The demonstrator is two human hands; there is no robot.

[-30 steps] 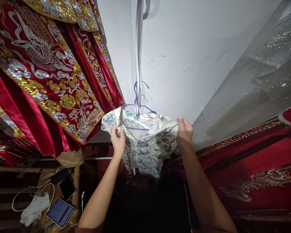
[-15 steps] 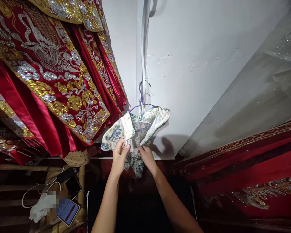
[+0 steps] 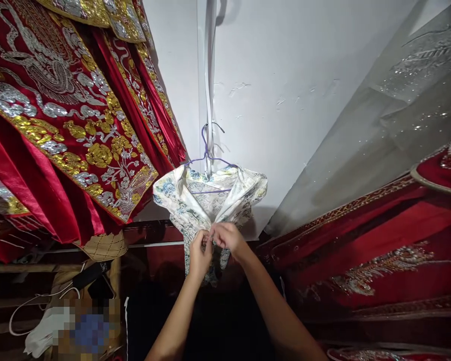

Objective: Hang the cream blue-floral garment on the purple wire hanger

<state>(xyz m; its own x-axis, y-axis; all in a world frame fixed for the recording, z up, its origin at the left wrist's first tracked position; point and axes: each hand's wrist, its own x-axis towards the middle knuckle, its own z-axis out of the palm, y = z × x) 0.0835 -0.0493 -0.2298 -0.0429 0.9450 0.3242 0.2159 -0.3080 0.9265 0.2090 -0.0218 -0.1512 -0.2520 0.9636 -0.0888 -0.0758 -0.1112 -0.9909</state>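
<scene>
- My left hand (image 3: 200, 249) and right hand (image 3: 225, 235) meet just below the hanger (image 3: 209, 163), fingertips touching, both pinching the front edges of the floral garment (image 3: 195, 200) at the same spot.
- Each hand has its fingers pressed together on cloth; none are spread. The pinch looks like work on a small fastening at the front opening, though I cannot make out a button or loop at this size.
- The floral garment is already hung: it sits on the purple wire hanger, directly above both hands, against the white wall (image 3: 285, 75). Its short sleeves flare out to either side above my knuckles, and the lower part drops behind and below the hands.
- As I judge it, the hanging is done and the closing of the front is in progress near the upper chest. The cloth below the hands looks loose, so I take it that the front still needs closing there.
- To the left of my left hand hang the red embroidered robes (image 3: 78, 125) with gold and silver work, well apart from the fingers.
- To the right of my right hand is more red cloth (image 3: 379, 240) with gold trim, and a grey sequined fabric (image 3: 398, 100) above it.
- Down and left of my left forearm, a white cable (image 3: 26, 306) lies on a cluttered surface.
</scene>
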